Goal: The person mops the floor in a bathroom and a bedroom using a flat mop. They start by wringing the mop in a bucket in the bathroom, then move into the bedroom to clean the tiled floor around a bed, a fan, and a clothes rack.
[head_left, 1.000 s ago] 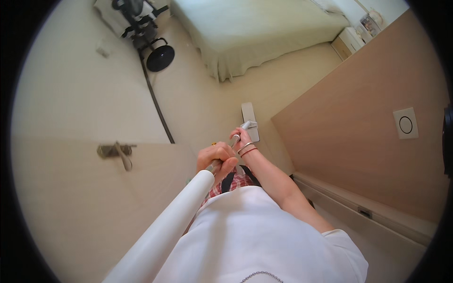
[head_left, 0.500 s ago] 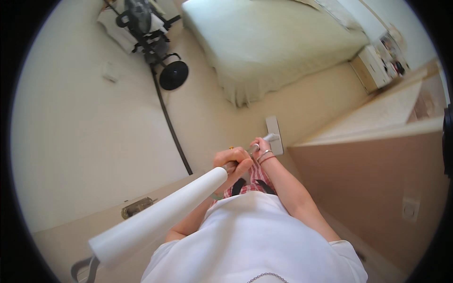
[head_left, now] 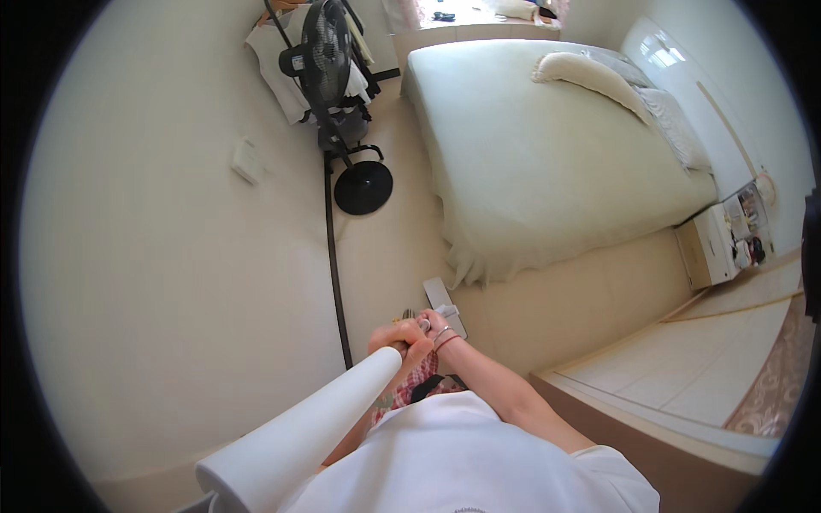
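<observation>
Both hands grip the pole of a flat mop, which slants from the lower left down to the floor. Its upper end is a thick white tube (head_left: pixel 301 427). Just below that tube my left hand (head_left: pixel 402 340) is wrapped round the pole. My right hand (head_left: pixel 434 327) is closed on the pole lower down, with a bracelet and a red cord on its wrist. Beyond it, the pale flat mop head (head_left: pixel 437 293) lies on the floor near the bed's front corner, partly hidden by my right hand.
A bed (head_left: pixel 547 154) with a pale green cover stands ahead to the right. A black standing fan (head_left: pixel 363 186) and hanging clothes (head_left: pixel 278 73) are by the left wall. A nightstand (head_left: pixel 711 246) sits at the bed's right; a cabinet (head_left: pixel 676 376) rises at the right.
My view has tilted up and turned, showing more of the bed, a long cushion and the window sill. The mop head has shifted left, nearer the bed's corner; both hands still grip the pole.
</observation>
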Action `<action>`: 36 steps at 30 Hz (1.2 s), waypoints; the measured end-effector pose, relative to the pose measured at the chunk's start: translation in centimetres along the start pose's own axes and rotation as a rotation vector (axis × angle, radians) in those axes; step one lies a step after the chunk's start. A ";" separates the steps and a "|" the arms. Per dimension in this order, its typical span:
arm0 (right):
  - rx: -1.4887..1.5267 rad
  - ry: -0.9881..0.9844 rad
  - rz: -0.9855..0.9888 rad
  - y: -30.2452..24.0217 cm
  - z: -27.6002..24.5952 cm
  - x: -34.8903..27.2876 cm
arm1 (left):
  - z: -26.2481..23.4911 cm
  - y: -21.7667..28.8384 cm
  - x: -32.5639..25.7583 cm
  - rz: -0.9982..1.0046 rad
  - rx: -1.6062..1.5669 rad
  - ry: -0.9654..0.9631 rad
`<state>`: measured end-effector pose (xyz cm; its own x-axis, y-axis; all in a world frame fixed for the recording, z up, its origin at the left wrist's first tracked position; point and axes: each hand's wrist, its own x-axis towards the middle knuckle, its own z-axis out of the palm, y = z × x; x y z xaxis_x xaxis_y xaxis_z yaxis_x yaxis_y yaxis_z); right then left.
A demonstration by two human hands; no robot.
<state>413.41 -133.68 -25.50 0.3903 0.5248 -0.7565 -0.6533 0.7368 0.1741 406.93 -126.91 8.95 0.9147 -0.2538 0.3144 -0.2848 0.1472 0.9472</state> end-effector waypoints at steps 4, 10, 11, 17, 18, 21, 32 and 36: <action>0.010 -0.016 -0.034 -2.1 9.9 6.2 | -5.5 -0.2 7.0 0.000 0.120 0.068; 0.084 -0.063 -0.103 -4.5 28.4 8.6 | -15.9 -2.0 18.5 0.060 0.090 0.174; 0.080 -0.070 -0.099 -4.5 31.2 7.7 | -17.6 -2.2 20.4 0.066 0.074 0.206; 0.126 -0.146 -0.160 -15.0 40.8 12.8 | -21.2 -4.9 34.0 0.072 0.085 0.069; 0.134 -0.162 -0.138 -16.0 41.5 14.0 | -21.9 -5.5 35.7 0.060 0.111 0.070; 0.055 -0.228 -0.159 -21.0 42.6 17.6 | -21.2 -7.2 39.5 0.095 0.133 0.080; 0.109 -0.142 -0.131 -27.9 52.3 21.2 | -26.1 -10.8 53.2 0.009 0.085 0.139; 0.182 -0.317 -0.064 -31.9 55.4 24.8 | -27.4 -12.2 59.1 -0.043 -0.103 0.205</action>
<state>479.85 -120.52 -14.94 0.6273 0.5599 -0.5413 -0.5059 0.8214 0.2633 472.29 -117.52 14.29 0.9675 -0.0643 0.2444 -0.2227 0.2397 0.9449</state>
